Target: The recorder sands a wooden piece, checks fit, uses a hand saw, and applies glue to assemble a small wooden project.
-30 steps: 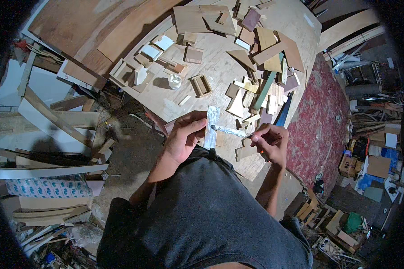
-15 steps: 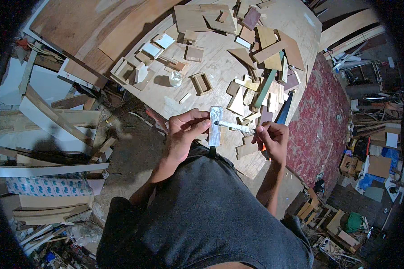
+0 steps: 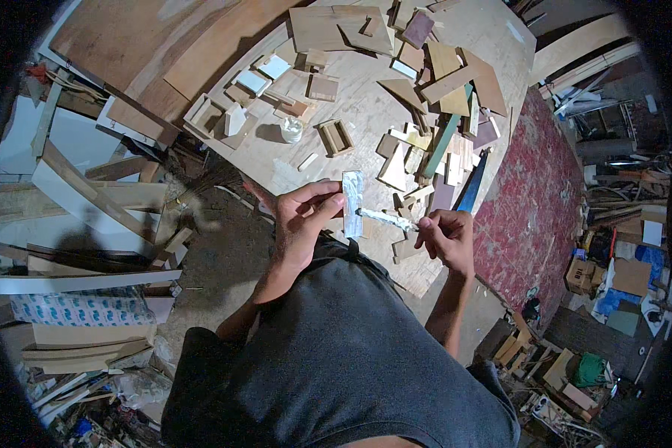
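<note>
My left hand (image 3: 297, 224) pinches the long edge of a small flat strip (image 3: 352, 196) between thumb and fingers. White, wet-looking smears cover the strip's face, which is turned up toward me. Between the fingers of my right hand (image 3: 449, 240) is a thin brush-like stick (image 3: 384, 217) coated in white. Its dark tip touches the strip's right edge, below the middle. Beyond my hands, on the worktable (image 3: 276, 160), stand a small cup smeared with white (image 3: 291, 130) and a small open wooden frame (image 3: 336, 139).
Wood offcuts (image 3: 455, 142) lie heaped on the table's right side, a blue handsaw-like blade (image 3: 473, 183) at their edge. Small box-like wooden pieces (image 3: 204, 116) stand at the left. Large boards (image 3: 164, 52) lean beyond the table. Stacked scrap (image 3: 89, 299) fills the left floor.
The strip has shifted slightly up and left with my left hand. My right hand has moved a little left and lower, and the stick's tip has slid down the strip.
</note>
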{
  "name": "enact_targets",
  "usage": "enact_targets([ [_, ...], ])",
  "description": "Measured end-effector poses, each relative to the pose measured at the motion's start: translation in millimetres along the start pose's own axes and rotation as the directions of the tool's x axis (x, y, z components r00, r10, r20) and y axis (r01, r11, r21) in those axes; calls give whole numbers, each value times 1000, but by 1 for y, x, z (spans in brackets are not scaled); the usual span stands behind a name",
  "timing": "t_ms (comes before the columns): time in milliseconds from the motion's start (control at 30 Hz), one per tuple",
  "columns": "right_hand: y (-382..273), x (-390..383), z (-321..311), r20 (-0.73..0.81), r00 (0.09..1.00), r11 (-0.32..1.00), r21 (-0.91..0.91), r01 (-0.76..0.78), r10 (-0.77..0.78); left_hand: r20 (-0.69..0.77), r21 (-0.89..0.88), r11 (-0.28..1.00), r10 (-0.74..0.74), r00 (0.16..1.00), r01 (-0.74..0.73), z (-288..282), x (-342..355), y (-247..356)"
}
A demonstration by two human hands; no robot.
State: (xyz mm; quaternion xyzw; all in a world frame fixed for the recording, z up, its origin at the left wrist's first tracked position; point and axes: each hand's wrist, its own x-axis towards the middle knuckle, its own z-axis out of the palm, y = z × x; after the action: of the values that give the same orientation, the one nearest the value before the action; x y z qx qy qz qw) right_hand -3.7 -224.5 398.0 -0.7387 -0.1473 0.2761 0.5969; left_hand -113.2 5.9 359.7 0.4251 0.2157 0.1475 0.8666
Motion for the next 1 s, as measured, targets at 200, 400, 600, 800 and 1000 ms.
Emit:
enact_targets([
  [200, 10, -1, -5, -40, 995, 988, 118, 98, -94, 27, 68, 998, 2, 1000, -4, 0, 0, -2],
  [400, 0, 3, 6, -87, 995, 998, 35, 44, -41, 69, 92, 996, 12, 998, -19, 4, -3, 0],
  [600, 18, 2, -2, 36, 998, 993, 108, 52, -57, 39, 111, 992, 51, 998, -55, 6, -4, 2],
  [800, 20, 4, -4, 17, 998, 970, 238, 54, -59, 63, 160, 986, 46, 997, -55, 2, -5, -1],
  [1000, 13, 10, 2, 18, 998, 989, 139, 55, -58, 70, 159, 985, 50, 996, -60, 6, -9, 3],
])
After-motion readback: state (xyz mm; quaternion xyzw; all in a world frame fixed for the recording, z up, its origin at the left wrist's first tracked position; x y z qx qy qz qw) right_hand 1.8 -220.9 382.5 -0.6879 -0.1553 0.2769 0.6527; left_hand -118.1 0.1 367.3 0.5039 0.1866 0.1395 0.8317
